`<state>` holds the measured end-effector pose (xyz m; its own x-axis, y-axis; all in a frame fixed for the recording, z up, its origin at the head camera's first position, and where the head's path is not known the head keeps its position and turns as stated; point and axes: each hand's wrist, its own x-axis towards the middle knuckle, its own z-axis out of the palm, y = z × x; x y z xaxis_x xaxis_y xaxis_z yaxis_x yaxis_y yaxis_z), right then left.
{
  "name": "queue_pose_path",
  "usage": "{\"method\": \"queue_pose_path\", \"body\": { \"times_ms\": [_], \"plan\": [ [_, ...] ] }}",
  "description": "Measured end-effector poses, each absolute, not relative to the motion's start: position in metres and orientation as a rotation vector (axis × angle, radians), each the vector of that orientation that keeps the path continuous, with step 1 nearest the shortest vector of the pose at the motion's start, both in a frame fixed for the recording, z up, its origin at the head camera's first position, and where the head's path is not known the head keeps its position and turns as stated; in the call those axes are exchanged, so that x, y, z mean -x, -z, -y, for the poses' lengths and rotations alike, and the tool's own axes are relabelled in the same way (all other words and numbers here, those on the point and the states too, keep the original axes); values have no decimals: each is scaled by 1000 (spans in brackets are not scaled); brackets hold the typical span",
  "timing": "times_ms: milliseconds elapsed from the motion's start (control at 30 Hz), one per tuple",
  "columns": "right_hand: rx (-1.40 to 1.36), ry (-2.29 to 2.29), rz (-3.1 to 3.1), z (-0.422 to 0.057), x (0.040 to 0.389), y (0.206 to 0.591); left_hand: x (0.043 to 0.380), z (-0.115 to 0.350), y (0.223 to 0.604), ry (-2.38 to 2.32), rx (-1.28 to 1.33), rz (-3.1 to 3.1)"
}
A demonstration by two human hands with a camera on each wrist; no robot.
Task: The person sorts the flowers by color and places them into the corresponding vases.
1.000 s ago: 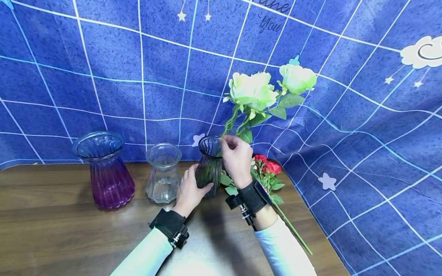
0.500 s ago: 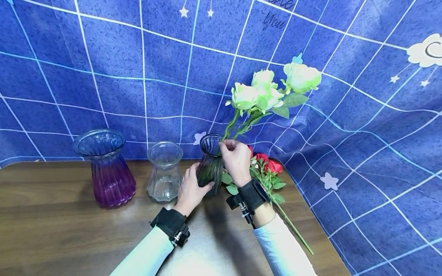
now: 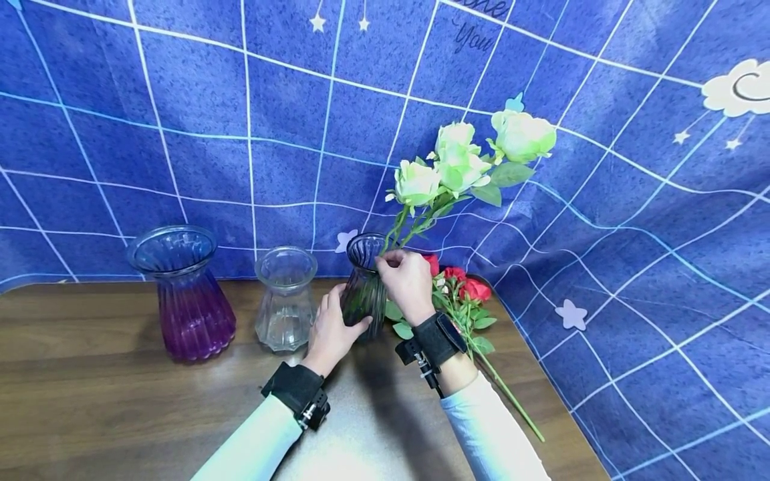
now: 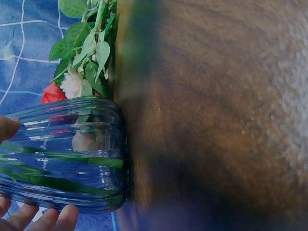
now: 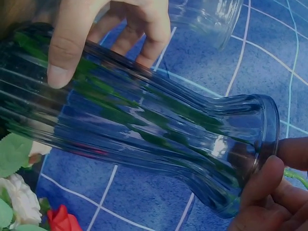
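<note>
The dark grey ribbed glass vase (image 3: 364,294) stands upright near the back of the table. My left hand (image 3: 332,332) grips its lower body, thumb in front and fingers round the left side. White-green roses (image 3: 460,157) lean right out of its mouth, their green stems (image 4: 72,185) showing through the glass inside. At the right side of the rim, my right hand (image 3: 407,282) has thumb and forefinger curled together, pinching a rose stem (image 5: 296,178). In the right wrist view its fingertips are right at the glass lip (image 5: 269,130).
A clear glass vase (image 3: 285,300) stands left of the left hand, with a larger blue-purple vase (image 3: 194,300) beyond it. Red flowers (image 3: 475,290) with leaves and a long stem (image 3: 511,401) lie right of the grey vase. A blue patterned cloth (image 3: 210,120) hangs behind the table.
My right hand has moved slightly left and down at the rim. The leftmost rose has shifted left and lower, apart from the other blooms. The left hand stays on the vase.
</note>
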<state>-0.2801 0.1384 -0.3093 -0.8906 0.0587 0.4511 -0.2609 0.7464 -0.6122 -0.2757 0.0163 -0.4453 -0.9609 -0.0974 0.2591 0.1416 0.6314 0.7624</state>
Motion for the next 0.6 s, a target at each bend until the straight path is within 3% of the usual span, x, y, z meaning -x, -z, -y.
{"method": "queue_pose_path", "body": {
  "times_ms": [600],
  "plan": [
    [-119,-1075,2256,-142,277,316,276,-16,447,1224,35,2567]
  ]
}}
